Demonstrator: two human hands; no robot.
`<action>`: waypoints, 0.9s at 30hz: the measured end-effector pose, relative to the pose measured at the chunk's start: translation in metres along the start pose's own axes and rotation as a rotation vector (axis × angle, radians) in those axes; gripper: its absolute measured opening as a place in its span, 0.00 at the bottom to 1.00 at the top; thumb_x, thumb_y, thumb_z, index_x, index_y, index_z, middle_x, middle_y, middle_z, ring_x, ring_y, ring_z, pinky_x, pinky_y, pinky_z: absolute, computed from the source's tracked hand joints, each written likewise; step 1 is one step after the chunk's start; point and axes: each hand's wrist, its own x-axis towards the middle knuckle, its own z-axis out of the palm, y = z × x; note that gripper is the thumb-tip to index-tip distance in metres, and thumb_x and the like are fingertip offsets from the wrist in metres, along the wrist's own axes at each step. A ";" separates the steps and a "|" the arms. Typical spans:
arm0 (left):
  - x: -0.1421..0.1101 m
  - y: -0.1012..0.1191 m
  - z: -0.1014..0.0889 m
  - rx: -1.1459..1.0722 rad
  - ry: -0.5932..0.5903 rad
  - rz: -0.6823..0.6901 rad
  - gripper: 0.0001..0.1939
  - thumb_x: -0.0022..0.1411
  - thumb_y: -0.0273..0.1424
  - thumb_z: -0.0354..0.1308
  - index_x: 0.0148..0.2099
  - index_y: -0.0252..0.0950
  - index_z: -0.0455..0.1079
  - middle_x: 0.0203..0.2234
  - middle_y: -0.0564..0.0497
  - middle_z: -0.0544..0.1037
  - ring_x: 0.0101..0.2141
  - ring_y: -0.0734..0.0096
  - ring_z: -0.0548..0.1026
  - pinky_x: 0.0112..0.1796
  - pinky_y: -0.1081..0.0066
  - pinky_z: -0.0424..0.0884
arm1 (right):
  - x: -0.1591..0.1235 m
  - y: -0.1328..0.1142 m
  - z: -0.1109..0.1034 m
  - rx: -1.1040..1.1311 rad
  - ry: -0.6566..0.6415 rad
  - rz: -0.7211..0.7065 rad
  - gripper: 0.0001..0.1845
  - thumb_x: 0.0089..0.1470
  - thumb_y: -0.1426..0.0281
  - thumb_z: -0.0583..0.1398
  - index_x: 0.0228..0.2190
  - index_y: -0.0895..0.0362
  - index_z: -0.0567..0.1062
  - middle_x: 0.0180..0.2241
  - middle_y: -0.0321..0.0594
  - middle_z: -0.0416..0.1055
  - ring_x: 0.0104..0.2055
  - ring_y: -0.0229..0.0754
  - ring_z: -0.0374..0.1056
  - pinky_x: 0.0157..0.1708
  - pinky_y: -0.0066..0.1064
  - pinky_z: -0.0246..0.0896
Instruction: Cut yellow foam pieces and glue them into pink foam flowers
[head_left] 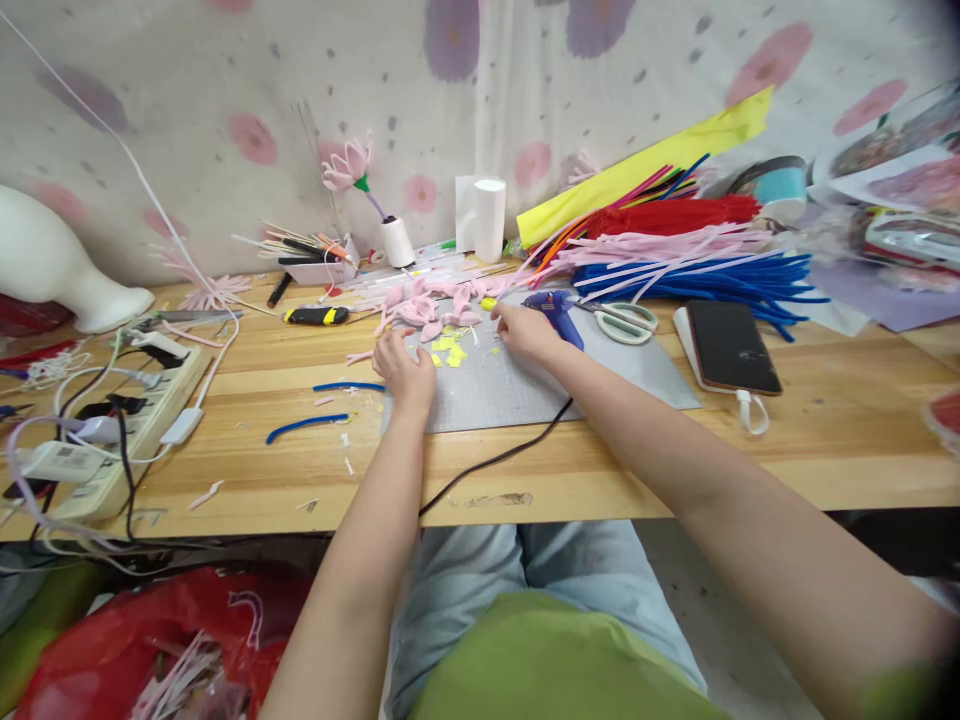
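Note:
My left hand (407, 372) rests low over the left part of a grey cutting mat (495, 400), fingers loosely bent and apart, beside a pile of pink fuzzy petal shapes (420, 307). Small yellow scraps (452, 350) lie between my two hands. At the fingertips of my right hand (525, 332) is a small yellow piece (488, 303), and the fingers are closed together on it. A blue glue gun (553, 312) lies on the mat just right of that hand, partly behind it. Scissors with pale handles (628, 322) lie farther right.
Blue (690, 280), pink and red pipe cleaner bundles fill the back right. A phone (731, 345) lies at right, a power strip (142, 430) at left. Toward the back are a utility knife (316, 315) and a pink flower (349, 168) in a white holder. A black cord (495, 458) crosses the front edge.

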 end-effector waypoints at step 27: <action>0.000 0.050 0.036 -0.092 -0.413 0.201 0.33 0.50 0.21 0.54 0.60 0.37 0.54 0.40 0.47 0.78 0.51 0.56 0.67 0.52 0.55 0.55 | 0.017 -0.014 -0.002 0.022 0.071 -0.049 0.20 0.50 0.80 0.51 0.45 0.58 0.67 0.40 0.46 0.74 0.41 0.45 0.69 0.40 0.34 0.60</action>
